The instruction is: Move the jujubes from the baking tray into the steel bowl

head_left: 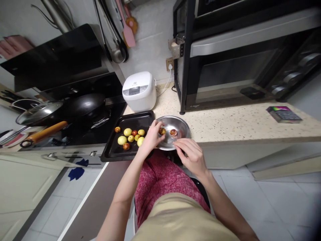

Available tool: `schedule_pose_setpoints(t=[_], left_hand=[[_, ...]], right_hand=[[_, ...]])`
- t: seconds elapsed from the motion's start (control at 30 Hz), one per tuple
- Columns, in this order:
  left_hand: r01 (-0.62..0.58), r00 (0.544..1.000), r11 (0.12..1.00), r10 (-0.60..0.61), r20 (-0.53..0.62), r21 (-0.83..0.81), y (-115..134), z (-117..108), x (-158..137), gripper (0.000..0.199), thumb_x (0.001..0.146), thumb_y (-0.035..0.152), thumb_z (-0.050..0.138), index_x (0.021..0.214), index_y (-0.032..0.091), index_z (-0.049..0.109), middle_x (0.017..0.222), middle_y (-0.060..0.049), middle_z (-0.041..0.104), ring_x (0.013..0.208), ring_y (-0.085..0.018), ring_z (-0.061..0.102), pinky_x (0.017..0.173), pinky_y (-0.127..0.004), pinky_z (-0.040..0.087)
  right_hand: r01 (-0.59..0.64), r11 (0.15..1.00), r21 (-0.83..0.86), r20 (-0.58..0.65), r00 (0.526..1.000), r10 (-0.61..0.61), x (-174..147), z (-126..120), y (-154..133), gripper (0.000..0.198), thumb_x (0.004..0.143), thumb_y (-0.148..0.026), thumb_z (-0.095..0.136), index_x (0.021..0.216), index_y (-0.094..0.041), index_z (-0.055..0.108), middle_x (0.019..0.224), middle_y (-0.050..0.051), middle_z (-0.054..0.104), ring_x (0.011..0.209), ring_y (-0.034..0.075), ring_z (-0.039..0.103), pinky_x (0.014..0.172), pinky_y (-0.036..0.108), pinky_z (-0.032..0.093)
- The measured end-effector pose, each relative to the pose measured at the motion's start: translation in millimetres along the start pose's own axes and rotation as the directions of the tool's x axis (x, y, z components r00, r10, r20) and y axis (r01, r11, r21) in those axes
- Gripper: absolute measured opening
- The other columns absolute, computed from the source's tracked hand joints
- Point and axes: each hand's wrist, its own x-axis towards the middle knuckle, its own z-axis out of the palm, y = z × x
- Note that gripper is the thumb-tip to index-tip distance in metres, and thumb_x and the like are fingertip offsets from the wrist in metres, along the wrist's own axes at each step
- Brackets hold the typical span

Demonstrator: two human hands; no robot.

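Observation:
My left hand (152,135) reaches over the left side of a shallow steel bowl (184,126). Its thumb and fingers curl around a small brown-yellow round fruit (162,131). A second, red-brown round fruit (173,132) lies in the bowl. My right hand (192,154) is at the bowl's front right rim, fingertips pinched together; whatever they hold is too small to make out. Left of the bowl, a black baking tray (116,152) carries several yellow round fruits (127,132) and a few red-brown ones (126,146). My left wrist crosses the tray's right edge.
A white rice cooker (139,92) stands behind the tray. On the stove at left are a black wok (86,104) and a lidded pan (40,113); a wooden handle (47,131) juts forward. A large oven (233,73) and a small box (284,114) occupy the counter at right.

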Motion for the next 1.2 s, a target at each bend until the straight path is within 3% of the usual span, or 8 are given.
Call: schedule_pose_setpoints(t=[0.23,0.5,0.73,0.9,1.0,1.2], left_hand=[[0.056,0.983,0.972,-0.093,0.158,0.228,-12.6,23.3,24.6,0.019,0.080,0.007,0.072,0.095,0.017,0.067,0.104,-0.008,0.060,0.089,-0.022,0.065,0.083,-0.034,0.056],[0.056,0.961,0.918,-0.156,0.228,0.392,-2.4,13.8,23.0,0.018,0.085,0.019,0.078,0.096,0.019,0.065,0.103,-0.009,0.066,0.095,-0.026,0.066,0.081,-0.033,0.055],[0.006,0.960,0.926,-0.111,0.258,0.378,-0.5,13.5,24.6,0.023,0.083,0.005,0.065,0.101,0.019,0.063,0.102,-0.009,0.064,0.097,-0.026,0.064,0.087,-0.036,0.054],[-0.001,0.983,0.960,-0.051,0.175,0.282,1.2,18.2,25.3,0.026,0.089,0.007,0.061,0.113,0.017,0.060,0.113,-0.011,0.062,0.096,-0.024,0.064,0.087,-0.036,0.055],[0.002,0.982,0.967,-0.051,0.184,0.255,5.4,19.1,25.5,0.032,0.094,0.011,0.062,0.125,0.017,0.058,0.121,-0.012,0.059,0.100,-0.024,0.066,0.090,-0.036,0.056],[0.041,0.963,0.932,-0.133,0.235,0.359,9.3,19.0,24.0,0.021,0.092,0.021,0.072,0.112,0.020,0.065,0.119,-0.009,0.060,0.102,-0.025,0.066,0.085,-0.033,0.056]], right_hand=[[-0.046,0.999,-0.003,-0.017,0.999,0.046,-3.7,-7.5,8.2,0.024,0.096,-0.009,0.059,0.105,-0.023,0.076,0.098,0.006,0.080,0.093,0.022,0.075,0.085,0.041,0.062],[-0.023,0.999,-0.023,-0.023,0.999,0.022,-5.7,-7.9,12.7,0.023,0.096,-0.007,0.060,0.107,-0.021,0.074,0.097,0.007,0.079,0.093,0.021,0.074,0.084,0.040,0.061],[-0.017,0.999,-0.037,-0.029,0.999,0.016,-6.7,-8.7,14.3,0.023,0.095,-0.007,0.060,0.107,-0.021,0.074,0.097,0.007,0.079,0.092,0.021,0.073,0.084,0.040,0.061],[-0.009,0.999,-0.048,-0.033,0.999,0.007,-6.8,-10.5,13.9,0.022,0.095,-0.006,0.061,0.106,-0.020,0.074,0.096,0.007,0.079,0.092,0.021,0.073,0.084,0.039,0.060],[-0.020,0.999,-0.049,-0.028,0.999,0.019,-7.8,-10.2,14.4,0.023,0.096,-0.006,0.060,0.107,-0.021,0.074,0.097,0.007,0.079,0.092,0.021,0.073,0.085,0.039,0.060],[-0.019,0.999,-0.049,-0.026,0.999,0.018,-10.4,-6.6,16.1,0.020,0.095,-0.006,0.062,0.105,-0.018,0.073,0.096,0.007,0.078,0.092,0.022,0.072,0.084,0.039,0.059]])
